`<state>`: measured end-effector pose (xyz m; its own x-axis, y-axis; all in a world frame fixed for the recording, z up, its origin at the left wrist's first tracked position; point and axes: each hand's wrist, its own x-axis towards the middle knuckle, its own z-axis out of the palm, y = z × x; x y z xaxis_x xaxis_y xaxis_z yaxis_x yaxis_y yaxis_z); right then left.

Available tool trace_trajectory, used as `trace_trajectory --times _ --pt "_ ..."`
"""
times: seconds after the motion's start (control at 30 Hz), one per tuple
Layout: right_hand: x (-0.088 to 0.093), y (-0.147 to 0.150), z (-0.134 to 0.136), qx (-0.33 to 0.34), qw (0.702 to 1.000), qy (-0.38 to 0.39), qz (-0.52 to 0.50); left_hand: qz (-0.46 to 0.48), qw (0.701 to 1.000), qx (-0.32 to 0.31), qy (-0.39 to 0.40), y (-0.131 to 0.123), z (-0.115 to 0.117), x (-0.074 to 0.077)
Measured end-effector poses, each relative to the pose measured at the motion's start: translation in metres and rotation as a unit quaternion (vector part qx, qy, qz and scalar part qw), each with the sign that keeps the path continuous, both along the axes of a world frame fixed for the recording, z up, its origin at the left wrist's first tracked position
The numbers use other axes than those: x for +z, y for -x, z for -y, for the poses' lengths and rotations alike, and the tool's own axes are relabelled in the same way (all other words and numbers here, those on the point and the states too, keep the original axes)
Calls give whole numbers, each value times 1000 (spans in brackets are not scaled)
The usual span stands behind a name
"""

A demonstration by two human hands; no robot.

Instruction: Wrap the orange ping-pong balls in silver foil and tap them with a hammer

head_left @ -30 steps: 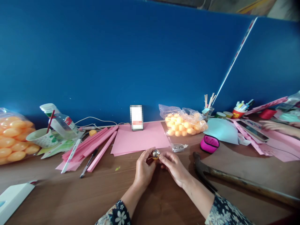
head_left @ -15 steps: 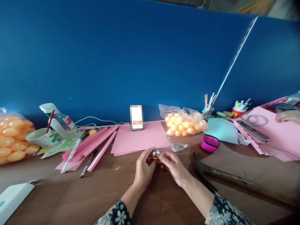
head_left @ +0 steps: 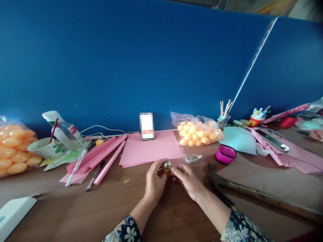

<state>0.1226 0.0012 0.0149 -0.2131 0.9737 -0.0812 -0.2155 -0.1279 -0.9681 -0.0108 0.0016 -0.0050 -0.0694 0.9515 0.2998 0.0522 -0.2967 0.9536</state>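
A small shiny gold ball (head_left: pixel 167 165) is held above the brown table, just in front of pink paper sheets (head_left: pixel 151 149). My left hand (head_left: pixel 155 179) has its thumb and fingers closed round the ball from the left. At the ball's right side, my right hand (head_left: pixel 186 178) is pinched, its fingertips at the ball's edge; whether they grip the ball or something tiny is too small to make out. A clear packet (head_left: pixel 192 158) with small metallic items lies just beyond my right hand.
A hammer (head_left: pixel 252 190) and a magenta pouch (head_left: pixel 225 154) lie to the right. Bags of orange balls (head_left: pixel 199 134) stand at the back and far left. Pink strips (head_left: pixel 101 154), pens, a cup (head_left: pixel 45 148) and a tilted bottle (head_left: pixel 64 131) are on the left.
At the far right, another person's hand has gone from its former place and the large pink sheet there has shifted or folded down, baring a red roll. My hands look unmoved.
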Motion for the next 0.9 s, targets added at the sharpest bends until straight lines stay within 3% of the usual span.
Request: trace_trajectory --times 0.9 --pt "-4 1 1 -20 999 -10 -37 -60 998 15 -20 0 2 5"
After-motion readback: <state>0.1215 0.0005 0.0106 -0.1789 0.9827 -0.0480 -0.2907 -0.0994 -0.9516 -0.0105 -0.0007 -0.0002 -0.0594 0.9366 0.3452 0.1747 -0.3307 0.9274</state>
